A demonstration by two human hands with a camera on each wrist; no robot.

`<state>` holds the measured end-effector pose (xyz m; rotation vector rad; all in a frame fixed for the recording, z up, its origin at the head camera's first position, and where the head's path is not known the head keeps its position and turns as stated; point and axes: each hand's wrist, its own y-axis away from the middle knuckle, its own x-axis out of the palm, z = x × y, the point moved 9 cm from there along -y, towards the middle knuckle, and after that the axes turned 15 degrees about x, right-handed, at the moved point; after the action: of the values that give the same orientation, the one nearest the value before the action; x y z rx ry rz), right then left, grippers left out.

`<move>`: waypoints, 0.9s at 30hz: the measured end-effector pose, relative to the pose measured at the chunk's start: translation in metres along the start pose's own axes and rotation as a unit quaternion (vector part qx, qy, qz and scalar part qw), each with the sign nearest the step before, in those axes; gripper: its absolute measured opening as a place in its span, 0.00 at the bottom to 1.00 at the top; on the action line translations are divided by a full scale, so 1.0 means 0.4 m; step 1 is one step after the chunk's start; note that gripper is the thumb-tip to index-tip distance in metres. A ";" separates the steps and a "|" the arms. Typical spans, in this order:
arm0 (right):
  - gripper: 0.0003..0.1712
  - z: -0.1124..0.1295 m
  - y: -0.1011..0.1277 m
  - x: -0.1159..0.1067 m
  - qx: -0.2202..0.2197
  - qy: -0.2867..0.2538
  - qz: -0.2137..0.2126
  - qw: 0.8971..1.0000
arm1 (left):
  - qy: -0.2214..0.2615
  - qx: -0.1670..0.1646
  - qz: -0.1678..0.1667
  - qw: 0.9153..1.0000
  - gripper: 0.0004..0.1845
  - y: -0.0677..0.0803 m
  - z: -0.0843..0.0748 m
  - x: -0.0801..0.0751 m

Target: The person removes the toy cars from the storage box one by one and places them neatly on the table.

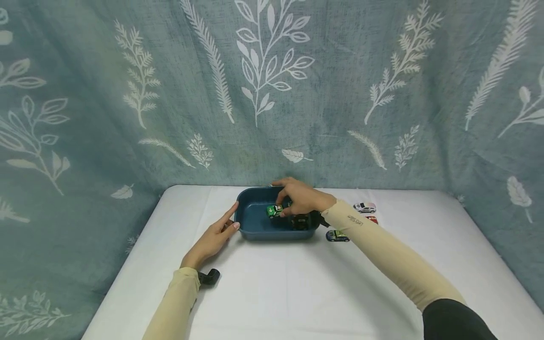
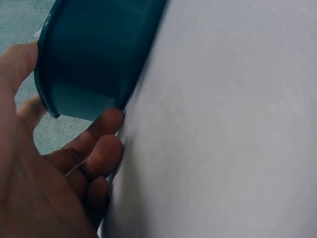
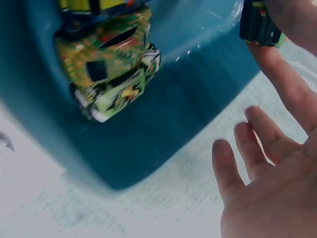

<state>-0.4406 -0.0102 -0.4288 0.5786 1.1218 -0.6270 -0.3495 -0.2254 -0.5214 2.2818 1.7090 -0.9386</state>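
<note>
A person sits at a white table (image 1: 272, 283) set against a grey-blue curtain (image 1: 127, 94) printed with pale leaves. A dark blue rectangular tray (image 1: 255, 231) rests on the table near its far edge. The right hand (image 1: 302, 197) reaches over the tray from the right and pinches a small green toy car (image 1: 274, 210) between thumb and fingertips, holding it inside the tray, toward its far middle. In the right wrist view the other fingers (image 3: 233, 168) of that hand are spread and relaxed. A second toy car, dark with camouflage-like green and yellow markings (image 1: 300, 222), lies on the tray floor at the near right corner; the right wrist view shows it close up (image 3: 111, 74) against the tray wall. The left hand (image 1: 214, 236) rests at the left end of the tray, fingers nearly straight and together, with fingertips (image 2: 106, 124) touching the outside wall just below the rim; it presses rather than grips. Both arms wear beige sleeves (image 1: 382, 250). On the table to the right of the tray, partly behind the right forearm, stand three more toy cars: a white one (image 1: 364, 207) farthest back, a red one (image 1: 372, 219) just in front of it, and a blue and green one (image 1: 337, 235) nearest the tray
</note>
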 end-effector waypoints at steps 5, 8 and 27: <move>0.18 -0.034 0.041 -0.032 0.009 -0.009 -0.014 1.000 | -0.014 -0.002 0.001 1.000 0.36 0.005 0.001 -0.006; 0.19 -0.065 0.076 -0.057 0.020 -0.020 -0.026 0.999 | -0.014 0.002 -0.001 1.000 0.36 0.002 -0.003 -0.013; 0.15 -0.325 0.366 -0.161 0.120 -0.023 -0.029 0.992 | -0.009 0.005 0.006 1.000 0.36 -0.004 -0.003 0.003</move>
<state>-0.4376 0.1931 -0.3950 0.7350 1.0298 -0.8290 -0.3502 -0.2233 -0.5210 2.2800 1.6849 -0.9641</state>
